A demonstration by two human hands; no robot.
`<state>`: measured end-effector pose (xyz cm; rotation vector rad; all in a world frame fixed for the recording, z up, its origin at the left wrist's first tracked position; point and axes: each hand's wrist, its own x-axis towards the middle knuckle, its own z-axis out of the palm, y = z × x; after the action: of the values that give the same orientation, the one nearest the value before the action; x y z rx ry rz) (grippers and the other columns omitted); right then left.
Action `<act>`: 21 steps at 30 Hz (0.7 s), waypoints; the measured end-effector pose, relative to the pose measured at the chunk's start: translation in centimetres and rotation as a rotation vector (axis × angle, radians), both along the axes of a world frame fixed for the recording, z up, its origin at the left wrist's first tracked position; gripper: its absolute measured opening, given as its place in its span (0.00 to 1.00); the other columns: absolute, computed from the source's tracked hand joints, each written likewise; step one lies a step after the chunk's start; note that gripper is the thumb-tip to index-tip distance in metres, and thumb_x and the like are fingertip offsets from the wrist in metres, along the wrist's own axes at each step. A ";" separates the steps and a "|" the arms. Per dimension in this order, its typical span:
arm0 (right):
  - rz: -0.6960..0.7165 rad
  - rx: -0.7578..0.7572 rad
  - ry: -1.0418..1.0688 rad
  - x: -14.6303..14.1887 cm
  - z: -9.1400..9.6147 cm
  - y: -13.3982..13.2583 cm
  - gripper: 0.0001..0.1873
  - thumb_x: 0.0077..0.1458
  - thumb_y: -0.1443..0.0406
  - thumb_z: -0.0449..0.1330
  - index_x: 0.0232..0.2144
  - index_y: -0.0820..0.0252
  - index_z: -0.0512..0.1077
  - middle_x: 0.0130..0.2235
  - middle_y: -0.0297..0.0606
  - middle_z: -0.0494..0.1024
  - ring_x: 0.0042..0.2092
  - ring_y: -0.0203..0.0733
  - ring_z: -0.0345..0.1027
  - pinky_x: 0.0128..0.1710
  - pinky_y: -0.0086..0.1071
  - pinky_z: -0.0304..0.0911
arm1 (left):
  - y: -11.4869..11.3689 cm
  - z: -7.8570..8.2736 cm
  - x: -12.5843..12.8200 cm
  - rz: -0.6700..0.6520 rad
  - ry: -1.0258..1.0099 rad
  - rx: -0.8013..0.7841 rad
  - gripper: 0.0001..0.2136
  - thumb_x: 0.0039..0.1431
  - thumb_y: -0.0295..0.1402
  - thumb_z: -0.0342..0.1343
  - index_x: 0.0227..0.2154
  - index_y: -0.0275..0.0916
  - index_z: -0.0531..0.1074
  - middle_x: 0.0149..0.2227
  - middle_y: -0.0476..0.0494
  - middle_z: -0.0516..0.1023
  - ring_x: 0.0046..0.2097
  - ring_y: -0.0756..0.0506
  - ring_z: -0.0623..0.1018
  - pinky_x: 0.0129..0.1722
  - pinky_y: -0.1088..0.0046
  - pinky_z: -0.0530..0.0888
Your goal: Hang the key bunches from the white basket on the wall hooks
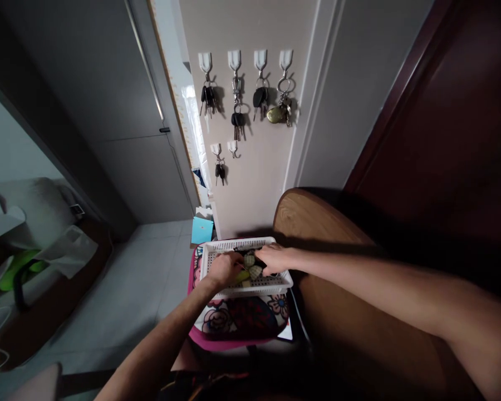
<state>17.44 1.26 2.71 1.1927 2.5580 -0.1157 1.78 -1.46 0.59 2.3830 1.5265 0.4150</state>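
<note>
Both hands are inside a shallow white plastic basket (246,292) with slotted sides. My left hand (225,268) is closed, its fingertips bent around something small that I cannot make out. Beside those fingertips lies a yellow-green item (239,277). My right hand (271,259) reaches in from the right with curled fingers, against a pale checkered, bow-like piece (255,272). What its fingers grip is too small and dark to name. Dark small things lie around the checkered piece, partly hidden by the hands.
Under the basket is a pink-edged, flower-patterned stool or case (217,320). A brown wooden board (342,312) stands at right. White wall hooks carry several key bunches (237,120); one lower hook (232,147) is bare. A light-blue box (202,229) sits behind.
</note>
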 end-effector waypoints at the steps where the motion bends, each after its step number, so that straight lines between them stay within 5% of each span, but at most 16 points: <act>1: -0.007 0.016 0.021 0.1 -0.3 -0.1 0.25 0.30 0.58 0.54 0.34 0.67 0.64 0.33 0.48 0.69 0.34 0.48 0.62 0.28 0.33 0.55 | 0.1 -0.2 -0.3 0.006 -0.010 -0.018 0.09 0.44 0.29 0.44 0.27 0.40 0.68 0.30 0.47 0.71 0.33 0.49 0.68 0.33 0.77 0.63; 6: -0.046 0.013 0.068 0.1 -0.9 0.0 0.28 0.30 0.60 0.54 0.38 0.66 0.60 0.34 0.47 0.68 0.34 0.47 0.62 0.28 0.33 0.56 | 0.7 -0.2 -2.0 0.077 -0.084 -0.016 0.10 0.46 0.31 0.42 0.27 0.41 0.68 0.28 0.49 0.72 0.30 0.52 0.69 0.29 0.80 0.62; 13: -0.173 -0.008 0.180 0.0 1.4 1.3 0.19 0.33 0.61 0.51 0.33 0.61 0.65 0.30 0.40 0.70 0.30 0.41 0.62 0.25 0.29 0.54 | 0.9 1.4 -3.9 0.247 -0.045 -0.011 0.08 0.44 0.34 0.45 0.25 0.42 0.68 0.28 0.49 0.71 0.31 0.50 0.69 0.27 0.79 0.62; 17: -0.245 -0.238 0.388 -0.1 2.5 2.2 0.11 0.36 0.63 0.49 0.21 0.63 0.67 0.17 0.32 0.65 0.21 0.31 0.57 0.19 0.24 0.49 | 0.7 1.5 -3.3 0.251 -0.083 0.131 0.10 0.44 0.32 0.44 0.29 0.41 0.67 0.34 0.46 0.69 0.35 0.48 0.68 0.33 0.76 0.62; 21: -0.298 -0.559 0.764 -0.2 3.6 2.5 0.12 0.38 0.64 0.47 0.23 0.64 0.66 0.16 0.29 0.63 0.19 0.28 0.54 0.17 0.22 0.48 | 0.9 1.9 -1.8 0.178 -0.284 0.137 0.12 0.41 0.28 0.46 0.33 0.38 0.66 0.35 0.45 0.69 0.35 0.49 0.67 0.35 0.76 0.63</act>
<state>17.24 3.77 6.28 1.4524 2.5680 -1.4963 -0.02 -0.53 2.49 2.1738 1.6237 0.8831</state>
